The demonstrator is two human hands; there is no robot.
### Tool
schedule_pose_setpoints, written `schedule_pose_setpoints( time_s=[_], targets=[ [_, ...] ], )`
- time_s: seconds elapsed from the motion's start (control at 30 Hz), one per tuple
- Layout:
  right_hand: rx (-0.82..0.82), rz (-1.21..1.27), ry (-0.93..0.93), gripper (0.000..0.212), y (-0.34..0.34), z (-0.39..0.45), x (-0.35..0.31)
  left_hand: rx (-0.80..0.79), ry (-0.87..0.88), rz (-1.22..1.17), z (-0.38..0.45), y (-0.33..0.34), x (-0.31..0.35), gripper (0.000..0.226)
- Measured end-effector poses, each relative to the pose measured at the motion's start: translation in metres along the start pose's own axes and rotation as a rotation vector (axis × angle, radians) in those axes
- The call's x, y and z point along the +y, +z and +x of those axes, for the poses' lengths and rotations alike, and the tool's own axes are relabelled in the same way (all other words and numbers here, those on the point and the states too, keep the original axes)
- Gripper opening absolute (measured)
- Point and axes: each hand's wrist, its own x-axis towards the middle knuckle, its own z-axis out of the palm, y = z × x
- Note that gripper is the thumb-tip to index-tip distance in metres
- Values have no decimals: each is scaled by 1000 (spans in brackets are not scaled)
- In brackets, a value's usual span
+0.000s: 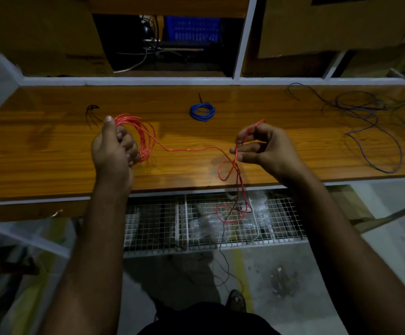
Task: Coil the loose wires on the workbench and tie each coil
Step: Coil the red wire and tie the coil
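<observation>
Nearest me, at 6 o'clock, the free tail of the red wire [231,213] hangs off the workbench [51,151] edge and curls into 2 small loops in front of the wire-mesh tray [196,226], beside a thin dark strand; I judge those loops could snag the mesh or pull into a kink if I draw the slack up quickly. At 3 o'clock my right hand [266,148] pinches the wire between thumb and fingertips, with the other fingers loosely curled, and a light pinch like that may let the wire slip. At 9 o'clock my left hand [114,146] is closed round the gathered red coil [146,139]; if that hold loosens, I think the turns will spring apart. Further, at 12 o'clock, the blue coil [202,112] lies already tied. At 2 o'clock the loose purple wire [375,131] sprawls, well apart, not yet coiled. Small dark ties [91,112] lie at 10 o'clock.
</observation>
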Motion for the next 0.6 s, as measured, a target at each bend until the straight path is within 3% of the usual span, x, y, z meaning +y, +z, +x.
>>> schedule_pose_setpoints(
  time_s=[0.17, 0.3, 0.43, 0.6],
  targets=[
    [158, -325, -136, 25, -8, 17, -5, -38, 19, -3, 8, 12, 18, 42],
    [198, -139, -153, 21, -21, 24, 1, -56, 88, 33, 18, 15, 36, 40],
    [166, 139, -26, 49, -37, 28, 0, -28, 116, 28, 27, 16, 51, 40],
    [-93, 217, 78, 101, -45, 28, -15, -14, 125, 25, 36, 20, 61, 40]
  ],
)
